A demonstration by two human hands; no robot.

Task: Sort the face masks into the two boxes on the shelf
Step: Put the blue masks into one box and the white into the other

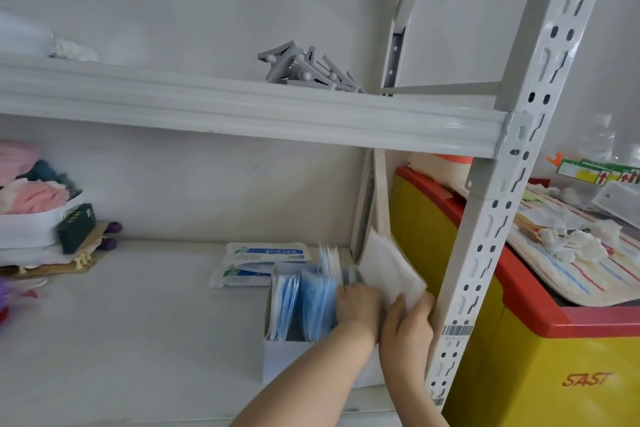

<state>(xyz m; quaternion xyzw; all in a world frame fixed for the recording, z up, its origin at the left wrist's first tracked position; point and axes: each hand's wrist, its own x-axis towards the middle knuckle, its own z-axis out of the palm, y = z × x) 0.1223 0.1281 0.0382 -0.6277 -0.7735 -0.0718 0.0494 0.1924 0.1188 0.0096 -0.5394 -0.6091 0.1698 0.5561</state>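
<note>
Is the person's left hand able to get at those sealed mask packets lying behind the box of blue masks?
Probably yes. The left hand sits at the box of blue masks, and the sealed packets lie just beyond on open shelf, with nothing over them.

"SAST" in slanted orange-red letters on the front of the yellow chest freezer [554, 374]. Barcode sticker [458, 331] on the white shelf upright, digits too small to read. Red up-arrows on green-and-yellow labels [602, 174] at right. Upside-down, blurred print on blue-and-white mask packets [266, 254].
</note>
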